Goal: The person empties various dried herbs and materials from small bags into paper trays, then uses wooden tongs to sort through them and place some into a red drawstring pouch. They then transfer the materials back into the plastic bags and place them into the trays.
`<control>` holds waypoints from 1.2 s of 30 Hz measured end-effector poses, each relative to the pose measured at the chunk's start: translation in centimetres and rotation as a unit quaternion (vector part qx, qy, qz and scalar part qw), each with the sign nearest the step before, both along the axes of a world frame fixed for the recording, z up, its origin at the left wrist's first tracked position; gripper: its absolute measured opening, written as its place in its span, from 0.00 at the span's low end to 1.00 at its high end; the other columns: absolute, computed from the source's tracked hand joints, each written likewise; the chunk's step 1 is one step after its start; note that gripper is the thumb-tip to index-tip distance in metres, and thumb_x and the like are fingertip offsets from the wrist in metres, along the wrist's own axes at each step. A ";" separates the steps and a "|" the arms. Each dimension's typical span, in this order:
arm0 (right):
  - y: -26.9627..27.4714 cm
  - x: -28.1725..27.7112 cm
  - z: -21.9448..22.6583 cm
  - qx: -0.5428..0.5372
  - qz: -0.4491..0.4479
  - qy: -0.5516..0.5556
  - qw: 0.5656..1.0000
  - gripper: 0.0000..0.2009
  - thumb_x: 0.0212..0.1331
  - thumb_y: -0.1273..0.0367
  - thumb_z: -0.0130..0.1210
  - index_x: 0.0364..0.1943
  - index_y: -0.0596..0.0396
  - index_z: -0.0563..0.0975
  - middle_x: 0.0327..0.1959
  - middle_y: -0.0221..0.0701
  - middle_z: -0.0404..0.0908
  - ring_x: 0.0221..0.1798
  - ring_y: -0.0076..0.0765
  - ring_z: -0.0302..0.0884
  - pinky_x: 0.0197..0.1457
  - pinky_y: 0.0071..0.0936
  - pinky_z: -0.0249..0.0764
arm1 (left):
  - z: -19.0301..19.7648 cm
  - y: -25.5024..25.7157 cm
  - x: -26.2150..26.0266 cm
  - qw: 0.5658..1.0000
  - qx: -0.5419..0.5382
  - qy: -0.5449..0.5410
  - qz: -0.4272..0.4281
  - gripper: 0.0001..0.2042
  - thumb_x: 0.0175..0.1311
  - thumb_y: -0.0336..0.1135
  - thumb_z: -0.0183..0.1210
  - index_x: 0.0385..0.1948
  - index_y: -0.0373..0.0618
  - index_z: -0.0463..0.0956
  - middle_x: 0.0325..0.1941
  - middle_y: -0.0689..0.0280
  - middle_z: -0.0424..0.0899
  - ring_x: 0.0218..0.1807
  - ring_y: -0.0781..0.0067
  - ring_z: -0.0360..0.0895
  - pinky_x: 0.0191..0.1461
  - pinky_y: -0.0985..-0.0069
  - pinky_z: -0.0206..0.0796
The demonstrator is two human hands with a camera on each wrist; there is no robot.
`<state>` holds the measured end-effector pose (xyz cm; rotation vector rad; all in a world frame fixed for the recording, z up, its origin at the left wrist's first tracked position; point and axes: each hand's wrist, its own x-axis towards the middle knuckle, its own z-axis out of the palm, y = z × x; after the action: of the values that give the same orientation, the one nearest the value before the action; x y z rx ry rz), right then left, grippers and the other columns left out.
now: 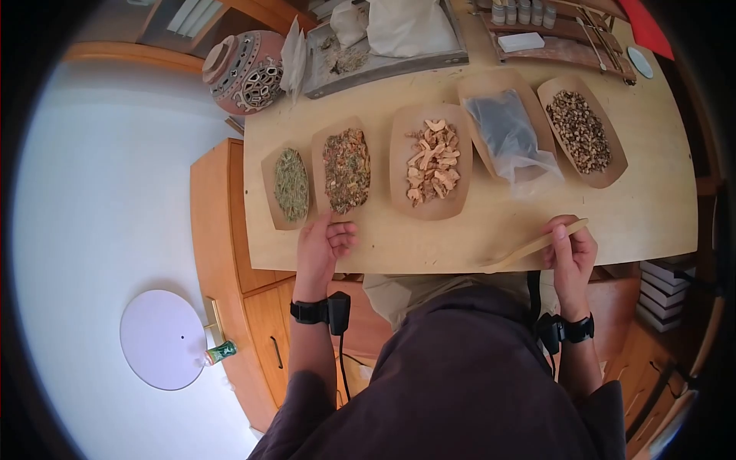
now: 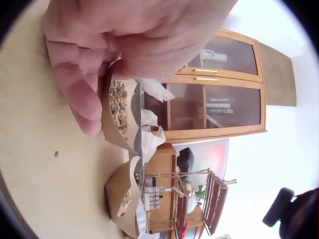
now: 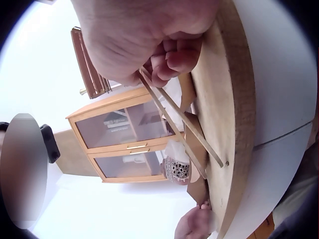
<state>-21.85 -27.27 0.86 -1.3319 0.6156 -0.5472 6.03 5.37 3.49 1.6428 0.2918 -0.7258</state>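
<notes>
My left hand (image 1: 326,244) pinches the near end of a brown paper tray (image 1: 319,172) that contains mixed dried herbs (image 1: 347,170). Its thumb is at the rim and its fingers lie against the outside. Over the table's front edge, my right hand (image 1: 571,249) holds wooden tongs (image 1: 529,248), whose two arms point left, tips slightly apart with nothing between them in the right wrist view. Left of the herb tray stands a tray of green dried leaves (image 1: 291,185). To its right, another tray (image 1: 400,195) carries pale dried root slices (image 1: 435,165).
Farther right are a tray holding a clear plastic bag (image 1: 498,126) with dark contents and a tray of chopped brown pieces (image 1: 579,132). Behind them stand a grey tray (image 1: 425,63) with white bags, an openwork pot (image 1: 249,73) and a wooden rack with small jars (image 1: 529,14).
</notes>
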 end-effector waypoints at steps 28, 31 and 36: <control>0.4 0.6 0.9 -0.048 -0.027 0.032 0.998 0.11 0.80 0.65 0.54 0.40 0.56 0.80 0.27 0.20 0.74 0.24 0.12 0.65 0.27 0.16 0.62 | 0.7 0.4 1.3 0.998 -0.036 -0.011 0.050 0.17 0.80 0.51 0.55 0.46 0.43 0.74 0.31 0.57 0.87 0.28 0.67 0.87 0.27 0.76 0.77; 0.5 0.7 0.8 -0.047 -0.031 0.035 0.998 0.11 0.80 0.65 0.54 0.40 0.56 0.80 0.28 0.20 0.74 0.24 0.12 0.65 0.27 0.16 0.62 | -0.2 0.1 0.8 0.997 -0.035 -0.065 0.027 0.14 0.78 0.44 0.60 0.47 0.42 0.73 0.31 0.57 0.87 0.30 0.68 0.89 0.27 0.78 0.79; 0.5 0.6 0.8 -0.042 -0.031 0.040 0.998 0.10 0.79 0.65 0.54 0.41 0.56 0.80 0.29 0.20 0.75 0.25 0.12 0.66 0.27 0.16 0.62 | -0.4 -0.2 1.0 0.992 -0.084 -0.061 0.078 0.09 0.78 0.38 0.61 0.47 0.44 0.75 0.33 0.55 0.89 0.32 0.65 0.90 0.30 0.79 0.80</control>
<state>-21.25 -26.80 1.67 -1.4232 0.7080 -0.5780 7.05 5.15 3.04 1.4804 0.2607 -0.5152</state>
